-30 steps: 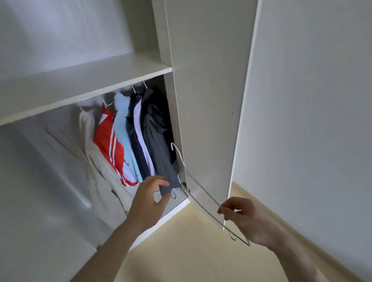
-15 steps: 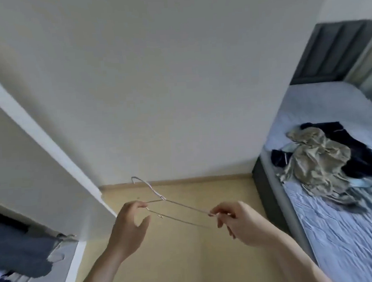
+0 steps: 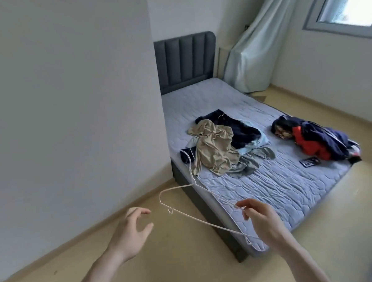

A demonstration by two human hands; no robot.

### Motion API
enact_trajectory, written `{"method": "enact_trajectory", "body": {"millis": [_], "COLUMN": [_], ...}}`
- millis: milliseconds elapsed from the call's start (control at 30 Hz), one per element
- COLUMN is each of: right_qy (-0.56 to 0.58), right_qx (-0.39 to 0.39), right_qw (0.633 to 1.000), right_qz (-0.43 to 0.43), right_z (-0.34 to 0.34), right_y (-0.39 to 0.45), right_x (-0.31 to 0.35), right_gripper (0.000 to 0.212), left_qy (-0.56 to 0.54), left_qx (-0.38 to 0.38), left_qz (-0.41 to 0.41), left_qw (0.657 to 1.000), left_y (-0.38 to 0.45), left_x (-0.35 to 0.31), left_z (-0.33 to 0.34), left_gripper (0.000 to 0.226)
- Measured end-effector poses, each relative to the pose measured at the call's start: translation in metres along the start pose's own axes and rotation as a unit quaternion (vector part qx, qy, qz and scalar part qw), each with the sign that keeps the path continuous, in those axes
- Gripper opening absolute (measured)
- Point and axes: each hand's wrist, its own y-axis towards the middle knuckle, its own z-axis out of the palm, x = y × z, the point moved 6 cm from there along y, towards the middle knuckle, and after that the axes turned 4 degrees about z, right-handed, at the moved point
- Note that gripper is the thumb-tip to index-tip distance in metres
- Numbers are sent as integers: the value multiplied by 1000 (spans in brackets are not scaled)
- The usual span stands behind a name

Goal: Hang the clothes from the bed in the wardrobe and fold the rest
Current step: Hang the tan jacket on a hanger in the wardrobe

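Observation:
My right hand [image 3: 262, 221] pinches one end of a thin white wire hanger [image 3: 185, 210], which hangs in front of the near corner of the bed [image 3: 281, 183]. To its left my left hand [image 3: 131, 231] hovers with loosely curled fingers, empty and apart from the hanger. On the mattress a crumpled beige garment [image 3: 213, 148] lies over a dark navy garment [image 3: 241, 131], a light blue piece [image 3: 255, 143] and grey cloth [image 3: 249, 163]. Further right lies a second heap of navy and red clothing [image 3: 318, 141]. The wardrobe is out of view.
A dark phone [image 3: 310, 162] lies on the mattress by the right heap. The bed has a grey padded headboard [image 3: 184, 60] and stands against the white wall [image 3: 69, 104]. A pale curtain [image 3: 255, 49] and a window [image 3: 346, 2] are beyond; yellowish floor [image 3: 188, 260] surrounds the bed.
The view has swung from the wardrobe round to the bed. My left hand let go of the hanger, which now hangs only from my right hand.

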Motion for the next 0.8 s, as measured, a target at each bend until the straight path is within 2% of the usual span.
{"method": "enact_trajectory", "body": {"millis": [167, 367, 567, 800], "right_qy": [48, 83, 158, 160], "right_qx": [-23, -78, -119, -163], "right_qw": [999, 993, 980, 973], "right_qz": [-12, -23, -9, 44], "right_z": [-94, -169, -208, -214], "right_y": [30, 74, 121, 202], "right_x": [-32, -65, -97, -114], "right_gripper": [13, 17, 26, 33], "left_qy": [-19, -33, 11, 31], "left_qx": [17, 56, 109, 155], "left_qz": [33, 67, 67, 60], "left_qw": [999, 996, 992, 986], "left_y": [57, 102, 167, 296], "left_x": [-86, -161, -178, -171], "left_z": [80, 161, 184, 205], "left_gripper": [28, 31, 26, 23]}}
